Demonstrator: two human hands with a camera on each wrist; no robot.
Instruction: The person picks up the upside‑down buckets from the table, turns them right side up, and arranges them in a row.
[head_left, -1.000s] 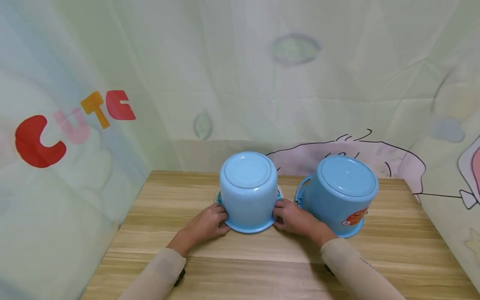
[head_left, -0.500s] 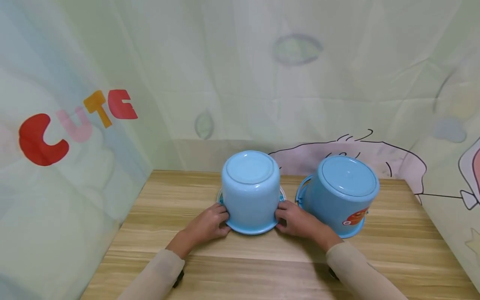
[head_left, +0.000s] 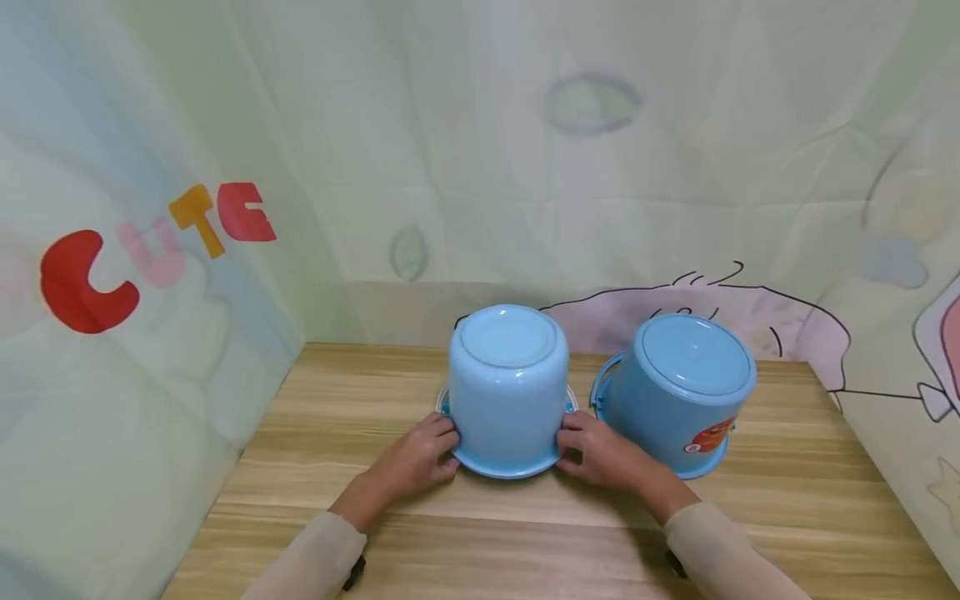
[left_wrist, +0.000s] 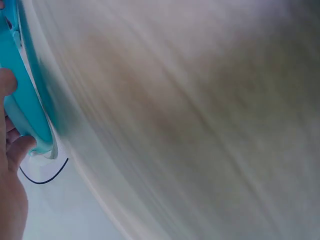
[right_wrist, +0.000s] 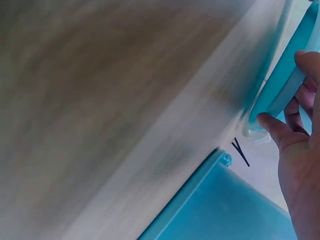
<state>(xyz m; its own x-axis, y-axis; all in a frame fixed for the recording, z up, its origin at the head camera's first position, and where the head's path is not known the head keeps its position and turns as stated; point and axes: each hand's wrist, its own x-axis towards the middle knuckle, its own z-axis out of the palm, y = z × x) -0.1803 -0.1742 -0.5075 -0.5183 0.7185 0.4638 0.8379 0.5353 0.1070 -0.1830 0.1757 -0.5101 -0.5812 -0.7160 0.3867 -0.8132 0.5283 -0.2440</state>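
Flanking an inverted round light-blue plastic bucket [head_left: 510,400] in head view, left hand [head_left: 420,454] and right hand [head_left: 600,452] appear at a positioning step. Left-wrist view: fingers pinch its rim [left_wrist: 32,110]; right-wrist view: likewise, near another blue bucket [right_wrist: 225,210]; next move likely calls for level support.

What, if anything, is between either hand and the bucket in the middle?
Nothing visible: the left hand and right hand already grip the middle bucket low on opposite sides. The other bucket stands to its right, beyond the right hand, not between.
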